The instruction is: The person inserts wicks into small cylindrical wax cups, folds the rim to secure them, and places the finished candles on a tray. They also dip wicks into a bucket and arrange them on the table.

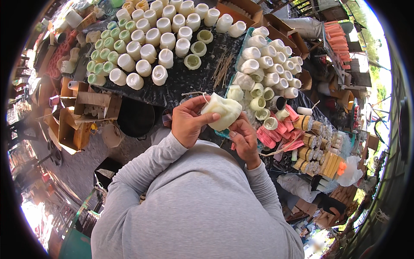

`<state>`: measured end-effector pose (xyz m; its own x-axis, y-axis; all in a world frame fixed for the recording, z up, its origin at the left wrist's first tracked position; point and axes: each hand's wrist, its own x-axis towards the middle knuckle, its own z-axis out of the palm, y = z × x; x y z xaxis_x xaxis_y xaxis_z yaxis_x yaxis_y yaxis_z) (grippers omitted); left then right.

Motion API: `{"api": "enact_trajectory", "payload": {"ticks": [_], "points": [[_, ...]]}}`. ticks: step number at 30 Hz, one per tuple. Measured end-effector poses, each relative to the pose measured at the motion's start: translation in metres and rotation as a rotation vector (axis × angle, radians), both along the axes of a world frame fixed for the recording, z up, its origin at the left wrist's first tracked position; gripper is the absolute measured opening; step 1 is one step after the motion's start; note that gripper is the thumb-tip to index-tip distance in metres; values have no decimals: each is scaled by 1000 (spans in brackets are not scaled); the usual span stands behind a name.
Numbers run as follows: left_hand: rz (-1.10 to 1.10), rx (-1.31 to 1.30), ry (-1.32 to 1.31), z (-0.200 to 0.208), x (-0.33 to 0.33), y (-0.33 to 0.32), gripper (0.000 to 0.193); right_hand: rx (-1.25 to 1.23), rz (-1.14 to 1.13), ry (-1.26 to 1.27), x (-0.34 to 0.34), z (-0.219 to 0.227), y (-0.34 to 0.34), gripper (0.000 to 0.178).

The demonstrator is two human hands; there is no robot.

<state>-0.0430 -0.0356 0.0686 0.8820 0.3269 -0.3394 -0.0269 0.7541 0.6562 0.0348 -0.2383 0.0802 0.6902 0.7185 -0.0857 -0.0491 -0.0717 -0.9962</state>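
dark-topped table (185,82) | grey floor (79,168) at left | ribbed wall (399,146) far right | daylight, greenery (365,29) upper right

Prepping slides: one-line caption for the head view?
Left hand holds a pale waxy piece, right hand at its edge, before a black-covered table bearing many white candle-like pieces.
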Motion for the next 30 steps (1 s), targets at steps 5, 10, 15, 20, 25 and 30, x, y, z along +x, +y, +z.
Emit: {"api": "enact_trajectory", "payload": {"ticks": [5,10,15,20,25,30], "points": [[6,-45,6,-8,1,4,47,108,-10,122,0,-6,4,6],[25,-68,2,-15,0,8,42,141,-16,143,-2,-6,10,7],[35,-136,49,-30,-2,16,36,120,-30,180,-3,-5,22,6],[-27,-489,83,-50,-2,33,29,113,-34,142,-2,-4,42,20],[-76,-494,137,-70,-6,45,40,-156,-30,65,-1,-2,63,81],[-84,-620,123,-88,-21,58,38,-338,36,37,-9,-24,93,97]]}}
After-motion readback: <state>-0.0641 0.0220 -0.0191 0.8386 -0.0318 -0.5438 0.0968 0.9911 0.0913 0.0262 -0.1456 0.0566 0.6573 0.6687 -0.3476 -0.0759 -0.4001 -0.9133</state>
